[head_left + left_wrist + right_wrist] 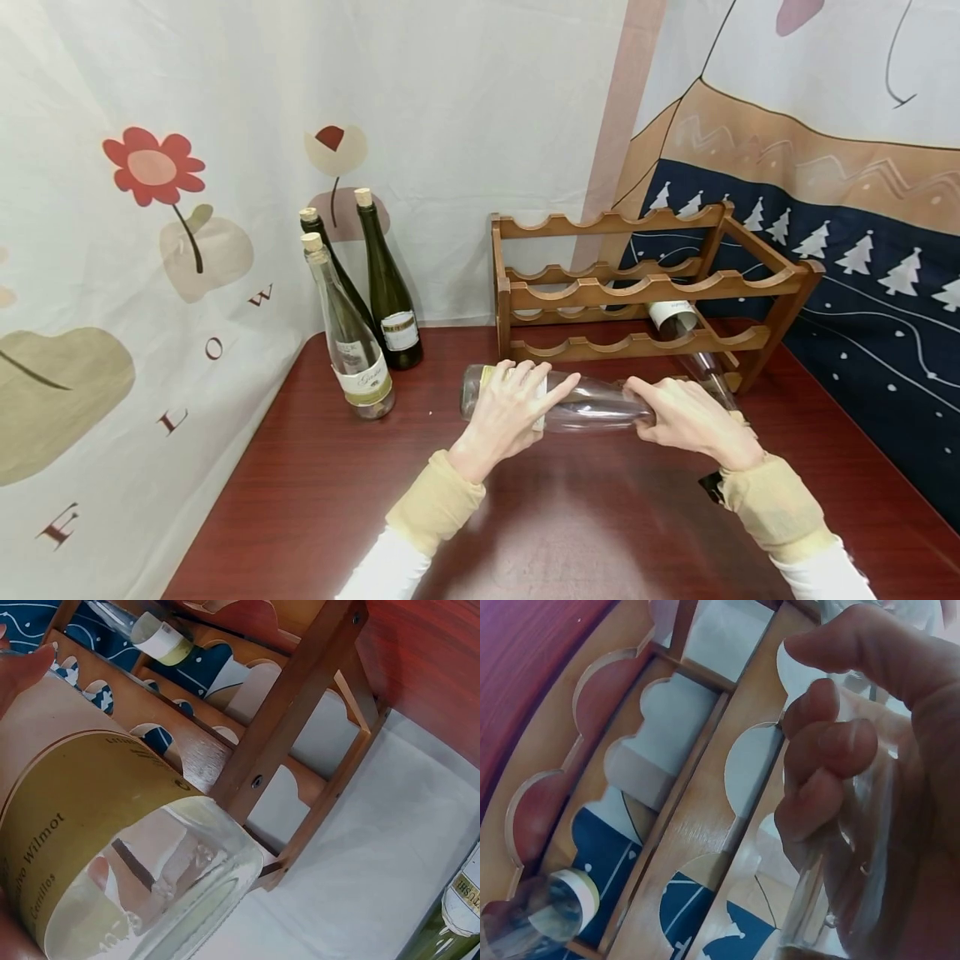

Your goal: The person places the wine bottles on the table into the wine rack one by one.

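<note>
A clear glass wine bottle is held sideways over the table in front of the wooden rack. My left hand wraps over the label near its base, fingers spread across the top. Around the neck end, my right hand curls its fingers, hiding the mouth. In the left wrist view the bottle's base and gold label fill the near side. Behind them stands the wine rack, with scalloped rails on two levels. A second clear bottle lies in its lower level at the right, neck towards me.
At the back left, a corked clear bottle, a green bottle and a dark bottle stand upright close together. A small black object lies by my right wrist. Printed cloth hangs behind the reddish-brown table.
</note>
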{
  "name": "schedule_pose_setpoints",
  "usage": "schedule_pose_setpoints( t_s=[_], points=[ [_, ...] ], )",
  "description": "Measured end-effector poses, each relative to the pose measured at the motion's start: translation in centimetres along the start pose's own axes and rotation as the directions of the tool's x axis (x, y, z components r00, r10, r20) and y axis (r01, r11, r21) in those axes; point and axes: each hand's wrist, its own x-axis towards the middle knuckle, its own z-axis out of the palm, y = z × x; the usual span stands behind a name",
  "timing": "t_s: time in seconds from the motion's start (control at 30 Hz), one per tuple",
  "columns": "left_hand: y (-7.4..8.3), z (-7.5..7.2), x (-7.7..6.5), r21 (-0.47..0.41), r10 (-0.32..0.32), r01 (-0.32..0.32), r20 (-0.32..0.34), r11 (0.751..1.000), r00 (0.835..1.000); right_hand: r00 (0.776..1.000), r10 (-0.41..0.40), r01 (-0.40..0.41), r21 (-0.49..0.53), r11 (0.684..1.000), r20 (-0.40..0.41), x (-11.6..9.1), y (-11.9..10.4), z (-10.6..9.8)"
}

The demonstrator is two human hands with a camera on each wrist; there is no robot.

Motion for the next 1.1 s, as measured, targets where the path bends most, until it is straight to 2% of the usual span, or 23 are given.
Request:
schedule_pose_setpoints(
  t_s=[0.2,0.27,0.33,0.4,0.47,0.53,0.63,0.73,0.83,0.97,1.1],
  points=[
    [0.2,0.0,0.0,-0.012,0.017,-0.017,0.008,1.0,1.0,1.0,0.013,-0.014,0.022,1.0,0.021,-0.5,0.0,-0.1],
    [0.1,0.0,0.1,-0.06,0.017,-0.017,0.006,0.998,1.0,1.0,0.007,-0.007,0.0,1.0,-0.004,-0.7,0.0,-0.1],
    [0.0,0.0,0.2,-0.159,0.012,-0.012,-0.002,0.987,1.0,1.0,0.007,-0.007,-0.019,1.0,-0.023,-1.0,0.1,-0.1],
    [-0.3,0.0,0.3,-0.294,-0.005,0.0,-0.018,0.956,1.0,0.999,0.011,-0.012,-0.039,0.999,-0.034,-1.3,0.2,-0.1],
    [-0.6,0.0,0.5,-0.419,-0.039,0.017,-0.045,0.908,0.998,0.999,0.018,-0.02,-0.051,0.998,-0.037,-1.6,0.3,-0.1],
    [-1.1,0.0,0.7,-0.486,-0.079,0.031,-0.08,0.873,0.994,0.999,0.022,-0.025,-0.059,0.998,-0.038,-2.0,0.6,-0.1],
    [-2.1,0.1,1.2,-0.518,-0.164,0.062,-0.155,0.853,0.974,0.999,0.032,-0.035,-0.054,0.998,-0.041,-2.6,1.0,-0.3],
    [-3.2,0.3,1.9,-0.528,-0.251,0.095,-0.232,0.844,0.94,0.998,0.039,-0.042,-0.06,0.997,-0.052,-3.2,1.4,-0.6],
    [-4.2,0.6,2.6,-0.543,-0.327,0.132,-0.28,0.829,0.903,0.997,0.045,-0.049,-0.062,0.997,-0.055,-3.9,1.8,-0.8],
    [-5.4,1.0,3.5,-0.538,-0.395,0.195,-0.287,0.82,0.873,0.997,0.071,-0.073,-0.052,0.996,-0.04,-5.0,2.3,-1.0],
    [-6.3,1.6,4.2,-0.501,-0.436,0.266,-0.259,0.824,0.862,0.993,0.114,-0.115,-0.034,0.993,-0.016,-6.1,2.7,-1.1]
  ],
)
